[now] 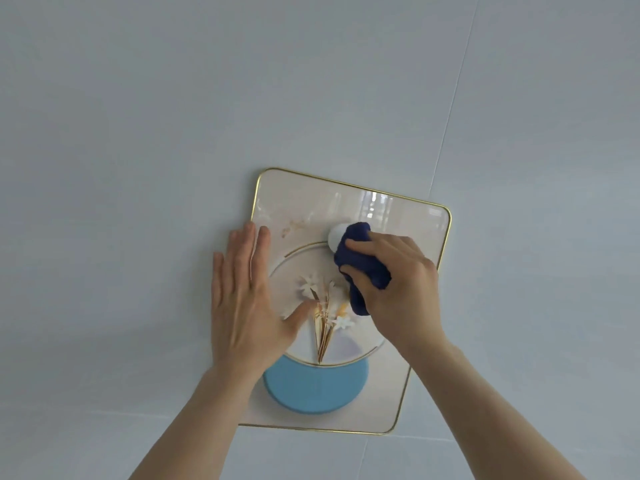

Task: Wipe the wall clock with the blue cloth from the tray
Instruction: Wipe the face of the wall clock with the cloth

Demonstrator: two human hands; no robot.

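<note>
In the head view, we saw the wall clock (408, 216), a cream rectangular panel with a thin gold rim, hanging tilted on a pale grey-blue wall (138, 116). We take the clock as our landmark. On its face sat a gold ring (372, 349) enclosing pale flowers (329, 303), with a light blue disc (315, 389) overlapping the lower part of the ring, and a small white knob (335, 237) above the ring.

Our right hand (398, 285) was over the centre-right of the clock face, its grip clenched around the blue cloth (362, 261). The bunched cloth bulged out from under the fingers toward the clock's middle, touching the white knob at its upper end and pressed against the face beside the flowers.

Our left hand (247, 303) lay flat and released, grasping nothing, across the clock's left edge: the fingers rested partly on the wall, the thumb reached onto the face near the flowers.
</note>
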